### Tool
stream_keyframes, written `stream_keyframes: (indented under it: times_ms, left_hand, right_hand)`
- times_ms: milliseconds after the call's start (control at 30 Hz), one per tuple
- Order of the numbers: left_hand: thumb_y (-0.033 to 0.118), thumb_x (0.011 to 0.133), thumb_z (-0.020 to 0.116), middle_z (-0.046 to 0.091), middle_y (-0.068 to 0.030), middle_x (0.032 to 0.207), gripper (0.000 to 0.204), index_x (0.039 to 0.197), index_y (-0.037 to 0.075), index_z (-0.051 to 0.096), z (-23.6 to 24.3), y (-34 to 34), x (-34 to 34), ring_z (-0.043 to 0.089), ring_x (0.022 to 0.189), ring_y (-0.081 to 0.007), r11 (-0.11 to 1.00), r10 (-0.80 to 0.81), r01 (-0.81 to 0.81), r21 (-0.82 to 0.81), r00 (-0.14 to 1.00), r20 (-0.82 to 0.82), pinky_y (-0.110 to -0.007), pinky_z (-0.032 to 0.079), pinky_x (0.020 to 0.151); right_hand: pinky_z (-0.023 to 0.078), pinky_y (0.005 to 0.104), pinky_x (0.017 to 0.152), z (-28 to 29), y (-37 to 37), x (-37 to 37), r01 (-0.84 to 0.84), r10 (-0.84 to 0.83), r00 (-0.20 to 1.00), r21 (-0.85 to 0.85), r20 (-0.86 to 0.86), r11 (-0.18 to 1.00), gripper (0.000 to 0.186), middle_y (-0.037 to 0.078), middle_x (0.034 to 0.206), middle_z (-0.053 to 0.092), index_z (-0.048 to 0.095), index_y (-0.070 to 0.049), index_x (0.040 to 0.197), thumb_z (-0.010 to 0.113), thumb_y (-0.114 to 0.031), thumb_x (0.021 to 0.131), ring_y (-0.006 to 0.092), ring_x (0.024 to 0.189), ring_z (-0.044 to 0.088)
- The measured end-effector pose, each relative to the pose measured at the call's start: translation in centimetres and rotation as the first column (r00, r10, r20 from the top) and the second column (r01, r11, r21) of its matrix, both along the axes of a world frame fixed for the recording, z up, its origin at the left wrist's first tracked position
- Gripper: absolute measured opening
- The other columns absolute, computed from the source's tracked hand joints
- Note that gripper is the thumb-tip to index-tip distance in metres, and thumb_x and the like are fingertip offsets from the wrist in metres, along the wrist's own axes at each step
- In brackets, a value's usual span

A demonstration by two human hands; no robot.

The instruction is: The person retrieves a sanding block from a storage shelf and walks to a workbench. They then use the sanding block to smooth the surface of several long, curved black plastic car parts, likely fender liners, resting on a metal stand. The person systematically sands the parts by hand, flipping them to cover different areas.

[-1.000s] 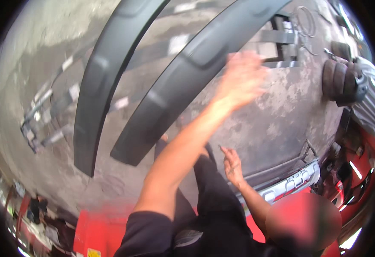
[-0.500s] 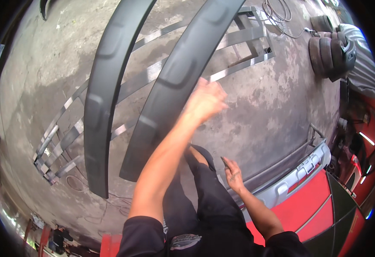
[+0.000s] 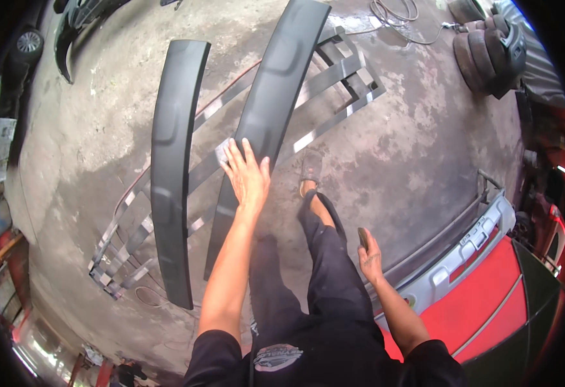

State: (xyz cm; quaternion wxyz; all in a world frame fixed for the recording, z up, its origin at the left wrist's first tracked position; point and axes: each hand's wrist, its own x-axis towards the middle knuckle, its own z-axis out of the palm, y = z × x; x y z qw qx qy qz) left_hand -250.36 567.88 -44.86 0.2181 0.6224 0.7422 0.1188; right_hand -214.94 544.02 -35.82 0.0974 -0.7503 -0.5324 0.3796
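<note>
My left hand (image 3: 248, 177) lies with fingers spread on the lower middle of a long dark grey curved panel (image 3: 276, 84), which looks like a car trim piece with raised shapes. To its left, a second similar panel (image 3: 171, 135) rests across the same low metal frame (image 3: 208, 169). My right hand (image 3: 371, 259) is raised beside my right leg, apart from the panels. Its fingers are closed around a small dark flat pad (image 3: 363, 238), whose exact kind I cannot make out.
A silver-grey bumper part (image 3: 447, 274) lies at the right beside a red surface (image 3: 473, 303). Tires (image 3: 475, 61) are stacked at the upper right, near a coiled hose (image 3: 395, 16). A dark curved bumper piece (image 3: 69, 39) is at the upper left. My sandalled foot (image 3: 311, 168) stands beside the panel.
My left hand has gone from the panel's right edge, fingers curled and blurred, to lying spread on its surface. The view has shifted, showing more of the panels' far ends. My right hand still holds the pad.
</note>
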Motion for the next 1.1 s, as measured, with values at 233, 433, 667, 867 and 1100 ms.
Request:
stream_keyframes:
  times_ms: [233,433,667,867,1100]
  left_hand:
    - [0.031,0.105,0.068,0.037,-0.027,0.17,0.063,0.161,0.007,0.049,2.6,4.6,9.6,0.031,0.16,-0.0477,0.946,-0.323,0.322,0.028,0.937,0.13,-0.072,0.025,0.126]
    - [0.027,0.105,0.068,0.044,-0.0292,0.164,0.061,0.159,0.006,0.05,8.4,-1.7,17.6,0.049,0.147,-0.0487,0.869,-0.048,0.319,-0.378,0.815,0.577,-0.051,0.046,0.119]
    - [0.027,0.105,0.068,0.054,-0.0264,0.156,0.062,0.16,0.008,0.048,11.2,-9.8,15.6,0.057,0.139,-0.0462,0.719,0.05,0.291,-0.631,0.884,0.465,-0.051,0.049,0.115]
    - [0.026,0.105,0.068,0.06,-0.0246,0.151,0.061,0.16,0.008,0.049,13.0,-11.8,12.8,0.06,0.137,-0.0437,0.723,0.11,0.17,-0.67,0.929,0.354,-0.05,0.051,0.112]
    - [0.041,0.109,0.063,0.052,-0.0251,0.162,0.066,0.163,0.009,0.047,9.7,-20.6,8.2,0.047,0.152,-0.0411,0.829,0.119,0.155,-0.538,0.89,0.439,-0.05,0.038,0.126]
  right_hand:
    - [0.047,0.0474,0.111,-4.1,14.3,2.3,0.144,-0.13,0.953,0.03,-0.273,0.989,0.067,0.027,0.139,0.061,0.047,-0.002,0.16,0.063,-0.011,0.095,0.0437,0.128,0.06]
    - [0.044,0.0523,0.113,-6.2,38.9,0.9,-0.251,0.167,0.959,0.408,0.229,0.878,0.072,0.023,0.145,0.053,0.051,-0.01,0.158,0.074,-0.008,0.09,0.044,0.133,0.052]
    - [0.038,0.0647,0.117,-10.7,52.5,2.0,-0.574,0.322,0.747,0.32,0.582,0.754,0.086,0.024,0.158,0.044,0.039,-0.02,0.167,0.081,-0.033,0.093,0.0476,0.144,0.046]
    - [0.036,0.0718,0.118,-7.7,49.6,1.7,-0.585,0.334,0.729,0.29,0.597,0.758,0.095,0.026,0.164,0.038,0.027,-0.027,0.173,0.08,-0.037,0.094,0.0507,0.152,0.038]
    - [0.036,0.0544,0.125,-1.5,35.8,4.0,-0.079,0.098,0.995,0.371,-0.033,0.925,0.076,0.036,0.163,0.041,0.034,-0.017,0.171,0.069,-0.018,0.104,0.0546,0.15,0.041]
